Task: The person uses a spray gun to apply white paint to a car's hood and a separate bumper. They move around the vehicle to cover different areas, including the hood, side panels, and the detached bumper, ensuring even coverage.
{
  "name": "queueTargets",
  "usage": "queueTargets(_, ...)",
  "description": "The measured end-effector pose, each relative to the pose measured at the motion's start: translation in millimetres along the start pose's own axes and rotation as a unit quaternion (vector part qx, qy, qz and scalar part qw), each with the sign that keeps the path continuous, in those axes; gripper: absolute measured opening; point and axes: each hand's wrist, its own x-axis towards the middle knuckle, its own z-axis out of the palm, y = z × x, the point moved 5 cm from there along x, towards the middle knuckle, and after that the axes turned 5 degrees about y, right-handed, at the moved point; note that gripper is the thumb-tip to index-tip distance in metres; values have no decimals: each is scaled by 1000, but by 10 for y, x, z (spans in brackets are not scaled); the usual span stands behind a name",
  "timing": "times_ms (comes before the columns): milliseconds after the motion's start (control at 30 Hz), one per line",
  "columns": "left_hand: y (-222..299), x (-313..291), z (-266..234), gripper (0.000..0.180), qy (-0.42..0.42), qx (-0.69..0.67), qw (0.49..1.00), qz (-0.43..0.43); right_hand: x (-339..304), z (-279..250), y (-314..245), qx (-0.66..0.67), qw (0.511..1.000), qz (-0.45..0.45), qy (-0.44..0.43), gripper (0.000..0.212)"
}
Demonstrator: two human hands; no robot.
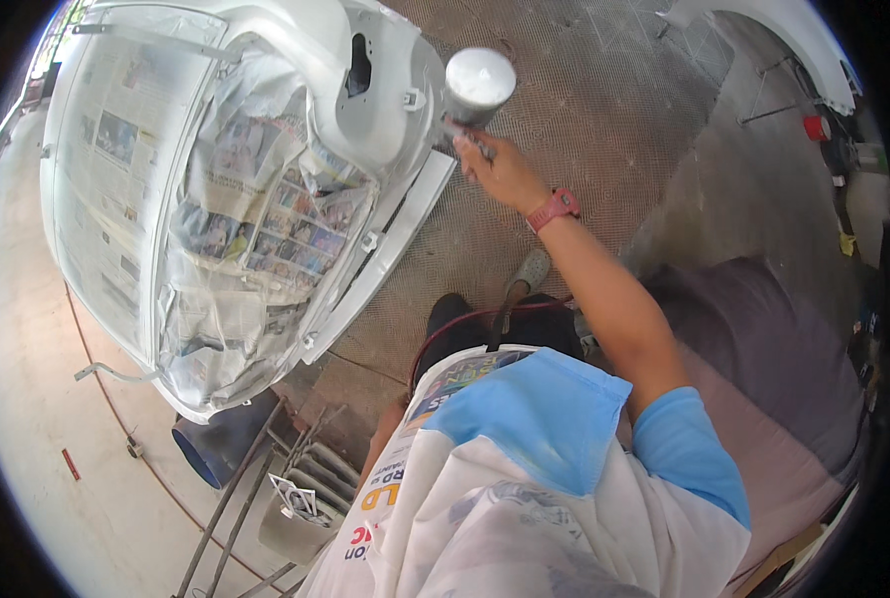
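Note:
My right hand (500,171), with a red watch on its wrist, is closed around the handle of a spray gun (480,85). The gun has a round cup with a white top, held just right of a white car body (390,100). Newspaper sheets (266,209) cover the car body's openings. A long white trim strip (380,259) runs along its near right edge. My left hand is out of sight; only a bit of the left forearm shows beside my shirt.
A blue drum (221,444) and metal stand bars (236,498) are at the lower left. Another white panel (784,40) stands at the upper right, with a red can (817,128) near it. A dark cover (764,349) lies at right. A red hose (435,339) loops by my legs.

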Motion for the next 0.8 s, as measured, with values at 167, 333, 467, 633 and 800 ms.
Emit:
queueTargets(167,848,272,-142,50,-9,-16,1000,16,765,-846,-541,-82,974,-107,185,63)
queueTargets(333,1646,822,-206,51,-18,-37,999,28,1032,-1152,-982,-42,998,-52,13,62)
queueTargets(467,2447,1449,-318,51,-26,-62,997,41,1449,-1321,-1491,17,988,14,-150,57)
queueTargets(633,3548,2042,-552,51,-30,-100,993,52,2652,-1568,-2091,-14,992,-96,-85,56)
queueTargets(800,4144,2110,-651,52,-23,-151,988,32,3319,-1765,-2430,-37,978,-201,-53,60)
